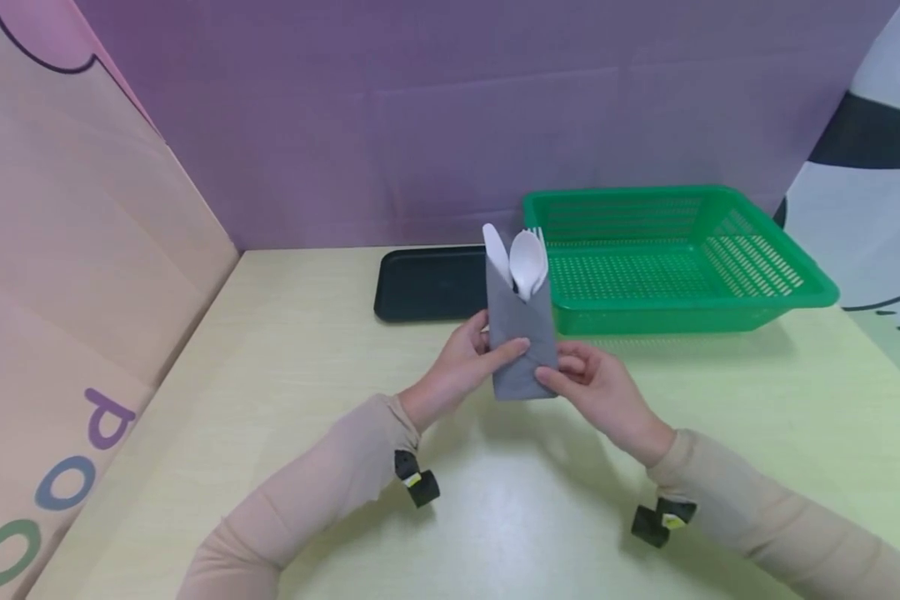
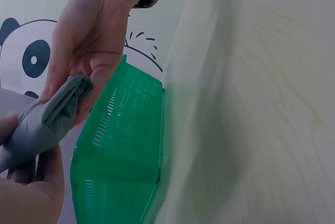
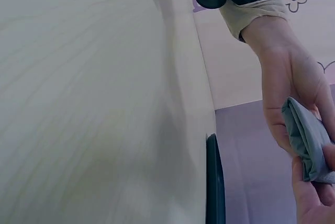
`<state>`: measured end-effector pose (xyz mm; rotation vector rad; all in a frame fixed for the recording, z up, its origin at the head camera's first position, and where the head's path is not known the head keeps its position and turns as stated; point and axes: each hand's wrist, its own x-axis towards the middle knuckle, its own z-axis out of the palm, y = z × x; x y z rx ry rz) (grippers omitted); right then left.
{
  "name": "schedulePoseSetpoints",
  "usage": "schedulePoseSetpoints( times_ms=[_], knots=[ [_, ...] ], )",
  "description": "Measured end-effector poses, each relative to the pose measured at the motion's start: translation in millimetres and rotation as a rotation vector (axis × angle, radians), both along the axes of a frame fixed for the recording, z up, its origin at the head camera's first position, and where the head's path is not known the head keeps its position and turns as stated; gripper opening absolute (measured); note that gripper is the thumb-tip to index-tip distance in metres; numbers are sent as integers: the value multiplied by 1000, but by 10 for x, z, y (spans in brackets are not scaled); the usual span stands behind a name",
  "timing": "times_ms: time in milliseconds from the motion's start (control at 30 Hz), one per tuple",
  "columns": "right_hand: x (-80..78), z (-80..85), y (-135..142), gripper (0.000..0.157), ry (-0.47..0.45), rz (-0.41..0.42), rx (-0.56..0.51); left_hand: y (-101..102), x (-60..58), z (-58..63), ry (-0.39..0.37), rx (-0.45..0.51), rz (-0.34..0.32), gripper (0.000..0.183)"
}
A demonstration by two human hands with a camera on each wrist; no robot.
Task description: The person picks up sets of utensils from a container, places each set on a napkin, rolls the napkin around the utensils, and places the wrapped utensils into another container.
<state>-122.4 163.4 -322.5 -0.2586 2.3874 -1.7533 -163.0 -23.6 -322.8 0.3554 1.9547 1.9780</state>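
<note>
A folded grey napkin (image 1: 521, 350) forms a pocket, held upright above the table. Out of its top stick a white plastic knife (image 1: 497, 252), a white spoon (image 1: 526, 260) and a white fork (image 1: 543, 254); their lower parts are hidden inside. My left hand (image 1: 465, 358) grips the napkin's left side, thumb across the front and fingers behind. At the lower right edge, my right hand (image 1: 603, 396) pinches it between thumb and fingers. Both wrist views show the folded bottom end of the napkin (image 2: 52, 116) between the two hands.
Behind the hands, a green perforated basket (image 1: 690, 317) stands at the back right of the pale wooden table (image 1: 307, 358). A dark flat tray (image 1: 431, 285) lies at the back, left of the basket, partly covered by the napkin. A purple sheet (image 1: 420, 125) backs the table.
</note>
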Motion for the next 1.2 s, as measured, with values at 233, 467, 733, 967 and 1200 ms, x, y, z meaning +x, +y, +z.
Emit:
schedulePoseSetpoints(
  times_ms=[233,467,733,967,1200],
  knots=[
    [-32,60,50,50,-45,-4,24,-44,-12,-20,32,-91,-111,53],
    [-53,69,62,50,-103,21,14,-71,-15,-12,67,-84,-143,51],
    [-84,61,77,45,-66,29,18,-83,-7,19,56,-66,-140,52],
    [-53,23,81,41,-9,12,9,-69,18,42,30,-45,-47,52],
    [-20,-23,72,34,4,39,-32,-78,8,86,24,-27,13,51]
  ],
)
